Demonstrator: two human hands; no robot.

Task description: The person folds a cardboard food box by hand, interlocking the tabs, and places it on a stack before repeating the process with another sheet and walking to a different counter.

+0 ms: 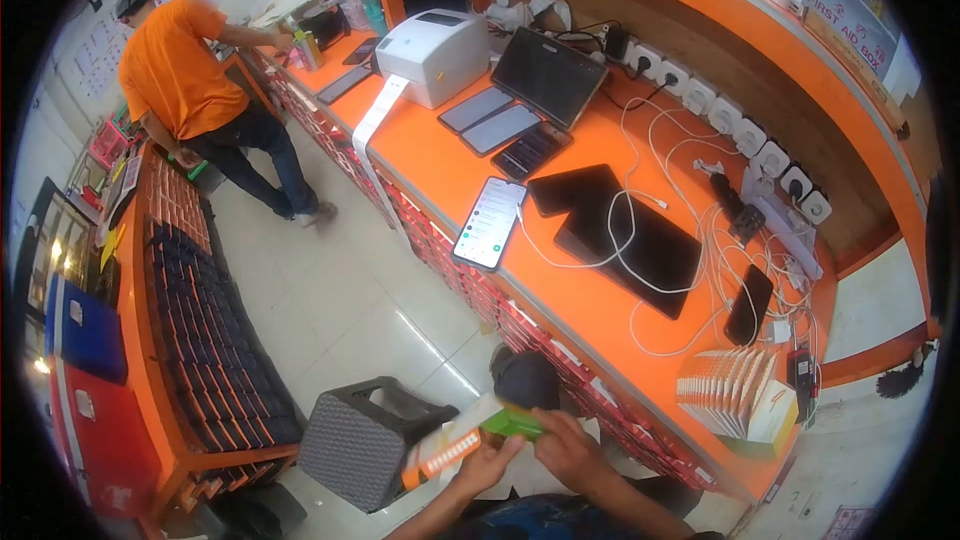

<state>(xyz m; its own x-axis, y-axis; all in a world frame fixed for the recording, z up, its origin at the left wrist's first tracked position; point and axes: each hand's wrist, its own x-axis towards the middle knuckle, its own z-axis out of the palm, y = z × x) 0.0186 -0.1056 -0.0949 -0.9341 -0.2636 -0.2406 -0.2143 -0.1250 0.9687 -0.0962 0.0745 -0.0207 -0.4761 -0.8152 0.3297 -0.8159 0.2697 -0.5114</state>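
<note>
Slender carton (pixel 463 442), six o'clock: left hand (pixel 486 468) closed round its near side, presumably for support; right hand (pixel 568 455), fingers curled, meets the green end; whether it grips cannot be told.

Both hands (pixel 568 452) on green-and-orange packaging (pixel 468 437), near a grey stool (pixel 355 447)

The left hand (pixel 488 465) partly hides the box (pixel 452 452), whose print is too blurred to read.
</note>
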